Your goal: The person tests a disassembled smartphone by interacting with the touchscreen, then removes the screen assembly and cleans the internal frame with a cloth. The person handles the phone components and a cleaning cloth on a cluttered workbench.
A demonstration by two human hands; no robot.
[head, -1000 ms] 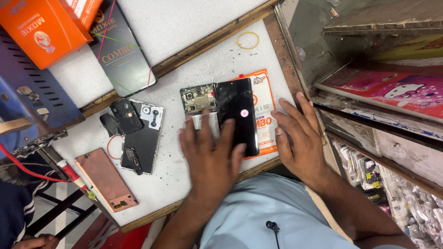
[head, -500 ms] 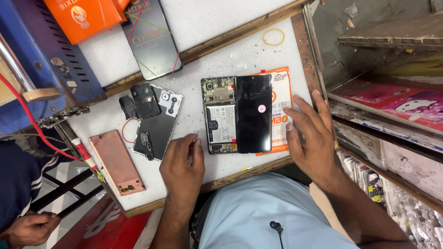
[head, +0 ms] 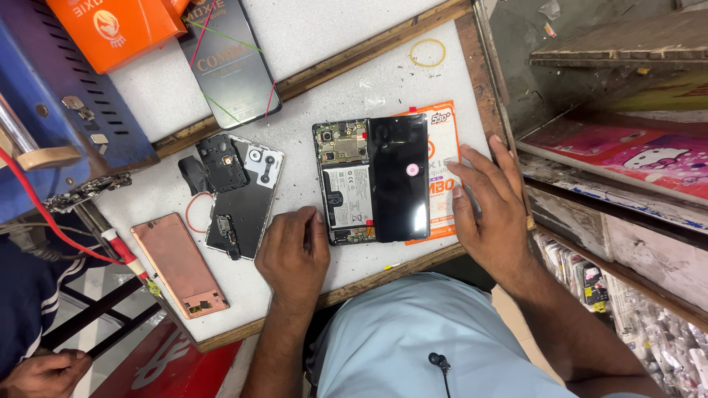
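Observation:
An opened phone body (head: 341,184) with its battery and circuit board showing lies on the white worktop (head: 369,81). A black glass screen panel (head: 399,177) rests over its right half and over an orange packet (head: 442,173). My left hand (head: 293,254) lies loosely curled on the worktop just left of the phone's lower corner, holding nothing. My right hand (head: 490,210) is spread flat, palm down, on the orange packet's right edge, beside the screen panel.
A black back cover with loose inner parts (head: 240,193) and a copper phone frame (head: 179,264) lie to the left. A boxed screen (head: 227,59), an orange box (head: 122,26), a blue machine (head: 51,110) and a rubber band (head: 428,52) lie beyond. Shelves (head: 612,155) stand to the right. Another person's hand (head: 44,372) is bottom left.
My left hand has drawn back off the phone and screen toward the near left. The opened phone body is now uncovered. My right hand has stayed at the packet's right edge.

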